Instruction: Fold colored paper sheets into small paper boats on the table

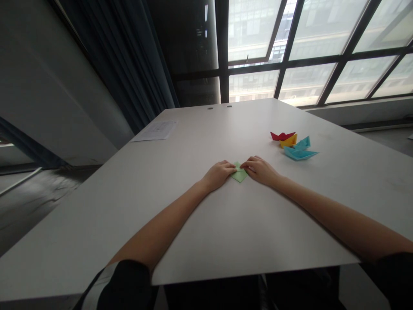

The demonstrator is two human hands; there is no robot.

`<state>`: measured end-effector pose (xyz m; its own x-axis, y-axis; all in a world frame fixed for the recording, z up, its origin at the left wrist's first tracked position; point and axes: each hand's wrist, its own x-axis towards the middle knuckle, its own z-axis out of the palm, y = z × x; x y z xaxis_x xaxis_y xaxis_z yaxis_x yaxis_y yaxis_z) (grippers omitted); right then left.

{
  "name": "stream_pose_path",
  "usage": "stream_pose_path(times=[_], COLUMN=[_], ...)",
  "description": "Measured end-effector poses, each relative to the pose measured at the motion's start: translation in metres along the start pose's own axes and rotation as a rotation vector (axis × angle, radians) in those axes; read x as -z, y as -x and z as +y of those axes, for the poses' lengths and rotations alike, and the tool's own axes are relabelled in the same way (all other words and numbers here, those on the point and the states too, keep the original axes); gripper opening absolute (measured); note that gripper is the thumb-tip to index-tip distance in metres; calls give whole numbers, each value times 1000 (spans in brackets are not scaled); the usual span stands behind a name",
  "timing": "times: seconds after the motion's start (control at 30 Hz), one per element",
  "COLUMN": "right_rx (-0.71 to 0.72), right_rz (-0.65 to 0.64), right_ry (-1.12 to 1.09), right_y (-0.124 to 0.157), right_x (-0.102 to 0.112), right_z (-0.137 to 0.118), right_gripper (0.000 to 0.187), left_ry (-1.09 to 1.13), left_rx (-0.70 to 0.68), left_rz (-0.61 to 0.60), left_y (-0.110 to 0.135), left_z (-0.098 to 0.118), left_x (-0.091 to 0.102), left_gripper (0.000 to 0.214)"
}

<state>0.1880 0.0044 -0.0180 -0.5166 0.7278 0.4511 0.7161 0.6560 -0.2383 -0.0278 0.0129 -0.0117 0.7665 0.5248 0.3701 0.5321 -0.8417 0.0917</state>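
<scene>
A small piece of light green folded paper lies on the white table, shaped like a diamond with one corner toward me. My left hand rests at its left edge, fingers together and fingertips pressed on the paper. From the other side, my right hand pinches the paper's right edge, with thumb and fingers bent close together. Both hands hide part of the paper's sides. The undersides of the fingers cannot be seen.
To the right of my right hand stand folded paper boats: a red boat, a yellow boat and light blue ones. Printed sheets lie at the table's far left edge. Windows and a dark blue curtain are beyond.
</scene>
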Motion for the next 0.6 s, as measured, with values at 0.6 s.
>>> stream_pose_path(times=[0.6], right_rx=[23], right_rz=[-2], right_ry=[-156], right_y=[-3], right_x=[-2], right_z=[7], right_gripper=[29], left_ry=[71], left_rx=[71], left_rz=[-72], left_y=[-4], left_z=[6], left_x=[1], left_gripper=[30])
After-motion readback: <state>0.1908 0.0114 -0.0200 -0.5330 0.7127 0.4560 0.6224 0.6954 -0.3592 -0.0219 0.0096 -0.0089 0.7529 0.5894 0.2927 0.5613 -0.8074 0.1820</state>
